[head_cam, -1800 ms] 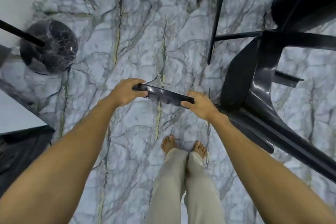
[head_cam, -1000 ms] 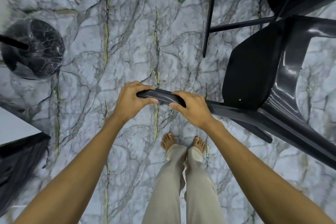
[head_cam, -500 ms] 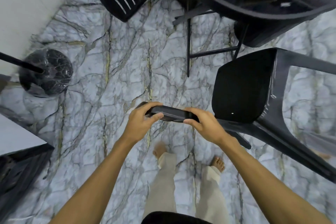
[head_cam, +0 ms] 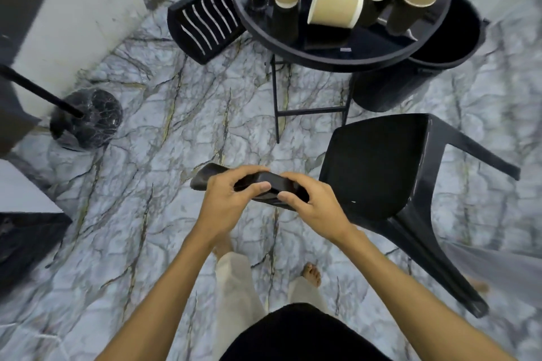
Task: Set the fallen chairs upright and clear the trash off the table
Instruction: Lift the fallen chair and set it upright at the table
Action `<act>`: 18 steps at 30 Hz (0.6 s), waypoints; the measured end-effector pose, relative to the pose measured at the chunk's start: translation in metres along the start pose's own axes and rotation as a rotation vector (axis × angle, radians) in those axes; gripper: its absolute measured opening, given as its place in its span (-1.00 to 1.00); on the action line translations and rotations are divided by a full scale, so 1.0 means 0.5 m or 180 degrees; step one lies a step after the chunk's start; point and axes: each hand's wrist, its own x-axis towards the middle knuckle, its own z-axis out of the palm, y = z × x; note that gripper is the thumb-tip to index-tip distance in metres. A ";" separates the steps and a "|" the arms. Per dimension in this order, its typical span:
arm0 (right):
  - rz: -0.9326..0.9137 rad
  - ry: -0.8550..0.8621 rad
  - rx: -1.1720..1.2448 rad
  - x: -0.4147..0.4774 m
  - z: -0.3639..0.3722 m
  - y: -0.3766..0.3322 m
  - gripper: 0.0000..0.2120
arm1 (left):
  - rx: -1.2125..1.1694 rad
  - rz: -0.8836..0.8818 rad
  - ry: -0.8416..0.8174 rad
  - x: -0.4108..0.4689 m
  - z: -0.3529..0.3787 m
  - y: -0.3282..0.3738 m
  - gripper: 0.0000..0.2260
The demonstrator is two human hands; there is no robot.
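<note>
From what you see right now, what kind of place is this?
Probably a small café corner or a home sitting area, though I cannot be sure. A round black table holds several paper cups, a black plastic chair is being handled, and the floor is polished marble.

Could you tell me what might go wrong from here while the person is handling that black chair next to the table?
Both hands, left hand and right hand, grip the top of the black chair, which looks tilted. Its legs point toward the round table, so swinging it could knock the table and scatter the paper cups. The bare feet are close below, so a slipping chair might land on them.
</note>
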 end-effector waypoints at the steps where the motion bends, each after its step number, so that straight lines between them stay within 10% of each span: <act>1: -0.0066 0.0168 0.0028 -0.022 -0.011 0.001 -0.64 | 0.0008 0.0035 -0.0012 -0.011 0.013 0.016 -0.79; 18: -0.0604 0.1181 0.0617 -0.168 0.011 -0.107 -0.62 | 0.0512 0.0636 0.0117 -0.177 -0.071 0.142 -0.79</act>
